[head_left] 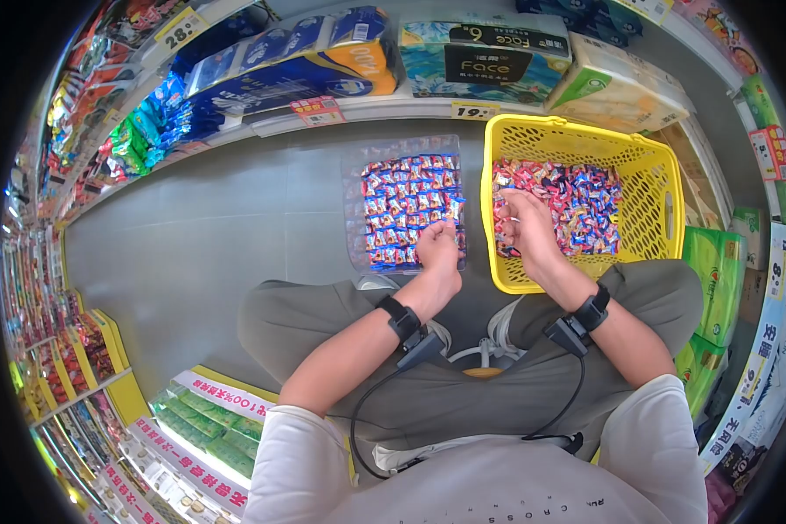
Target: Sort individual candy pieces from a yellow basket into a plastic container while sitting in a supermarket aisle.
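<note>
Down on the grey floor of a shop, knees wide apart. Left hand curled almost shut, resting on the blue and red sweets at the near edge of the clear tray. Right hand curled too, fingers bent in over the near left corner of the yellow basket, right on the heap of mixed sweets inside. Too small to tell whether either hand has a sweet in it. Tray and basket side by side, nearly touching, just in front of the knees.

Probably very light, each sweet, with a shiny, crinkly wrapper. Likely slippery and easy to drop. Best pinched round the middle with finger and thumb, or scooped up a few together. Not easy to break.

Smooth, flat floor, so likely a long slide for any dropped sweet. Behind, a long shelf with big tissue packs and yellow price tags. More shelves of bright packets on both sides.
</note>
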A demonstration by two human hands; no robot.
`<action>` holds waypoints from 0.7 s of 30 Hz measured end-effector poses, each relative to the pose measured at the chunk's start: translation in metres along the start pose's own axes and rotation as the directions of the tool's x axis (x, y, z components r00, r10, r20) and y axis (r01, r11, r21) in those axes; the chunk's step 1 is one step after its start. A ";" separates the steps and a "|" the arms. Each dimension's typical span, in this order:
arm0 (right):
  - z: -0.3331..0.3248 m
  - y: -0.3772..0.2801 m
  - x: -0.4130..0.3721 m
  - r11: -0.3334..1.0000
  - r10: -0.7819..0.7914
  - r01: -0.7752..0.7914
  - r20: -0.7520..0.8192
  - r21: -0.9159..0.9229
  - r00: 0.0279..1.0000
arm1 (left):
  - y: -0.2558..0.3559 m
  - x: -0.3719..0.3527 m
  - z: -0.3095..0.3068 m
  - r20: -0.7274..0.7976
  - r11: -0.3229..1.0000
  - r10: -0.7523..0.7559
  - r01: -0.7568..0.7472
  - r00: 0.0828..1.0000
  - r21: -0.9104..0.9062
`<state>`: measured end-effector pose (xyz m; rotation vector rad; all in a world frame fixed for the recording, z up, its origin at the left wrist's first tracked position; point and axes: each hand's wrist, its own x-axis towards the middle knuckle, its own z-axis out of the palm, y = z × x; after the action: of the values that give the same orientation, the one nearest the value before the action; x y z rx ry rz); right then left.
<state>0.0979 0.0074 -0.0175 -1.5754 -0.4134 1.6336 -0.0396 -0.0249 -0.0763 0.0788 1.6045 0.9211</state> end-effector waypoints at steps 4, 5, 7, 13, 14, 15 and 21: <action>-0.002 0.002 0.002 0.999 0.040 -0.041 0.055 0.008 0.998 | -0.015 0.050 0.000 -0.115 0.997 -0.053 0.046 0.992 -0.061; -0.003 0.003 0.002 0.999 0.037 -0.037 0.086 -0.006 0.996 | -0.016 0.058 0.002 -0.165 0.989 -0.082 0.061 0.983 -0.133; -0.004 0.002 0.001 0.999 0.042 -0.042 0.085 0.004 0.996 | -0.018 0.068 0.009 -0.187 0.983 -0.084 0.052 0.979 -0.174; -0.008 0.005 0.004 0.998 0.063 -0.065 0.063 0.023 0.996 | -0.048 0.117 0.030 -0.299 0.978 -0.172 0.127 0.938 -0.163; -0.008 0.005 0.005 0.996 0.081 -0.083 0.056 0.024 0.995 | -0.056 0.128 0.030 -0.307 0.989 -0.116 0.081 0.945 -0.124; -0.008 0.004 0.005 0.996 0.081 -0.082 0.054 0.024 0.995 | -0.081 0.160 0.026 -0.305 0.989 -0.117 0.083 0.945 -0.123; -0.008 0.002 0.003 0.995 0.078 -0.082 0.074 0.049 0.994 | -0.138 0.226 0.008 -0.149 0.640 0.176 0.002 0.973 0.768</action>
<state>0.1047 0.0061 -0.0228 -1.5152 -0.3472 1.7528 -0.0354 0.0038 -0.3392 0.6858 2.1221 0.2450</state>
